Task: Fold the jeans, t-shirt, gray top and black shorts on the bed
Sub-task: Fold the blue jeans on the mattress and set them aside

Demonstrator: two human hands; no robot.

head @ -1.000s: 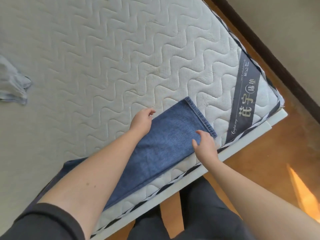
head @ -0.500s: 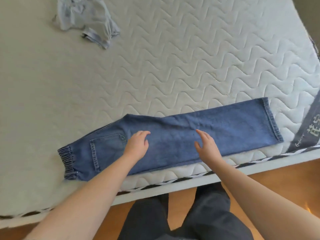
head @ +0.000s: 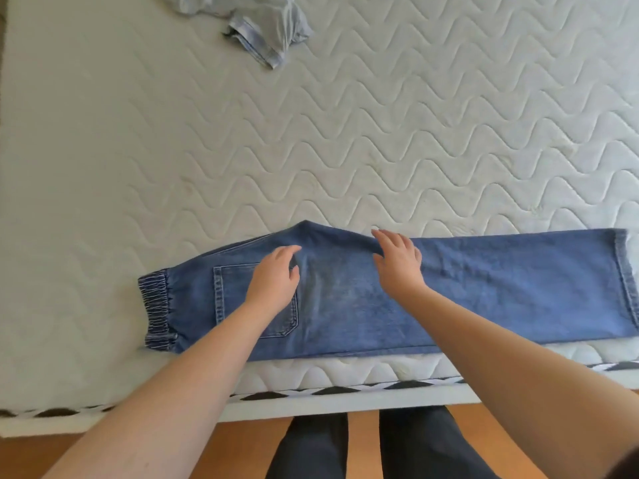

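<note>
The blue jeans (head: 484, 292) lie folded lengthwise along the near edge of the bed (head: 311, 133), elastic waistband at the left, leg hems at the right. My left hand (head: 273, 278) rests flat on the back pocket near the seat. My right hand (head: 397, 261) lies on the denim just right of the crotch point, fingers spread toward the far edge. A crumpled gray top (head: 266, 25) sits at the far side of the mattress, partly cut off by the frame's top. The t-shirt and black shorts are out of view.
The quilted white mattress stretches wide beyond the jeans. Its near edge has black-and-white piping (head: 311, 392) over a white bed frame. Below are my dark trouser legs (head: 363, 447) and a wooden floor (head: 587, 409).
The view swung left from the leg hems to the jeans' seat. Both hands slid left along the denim, from the lower leg to the pocket and crotch area.
</note>
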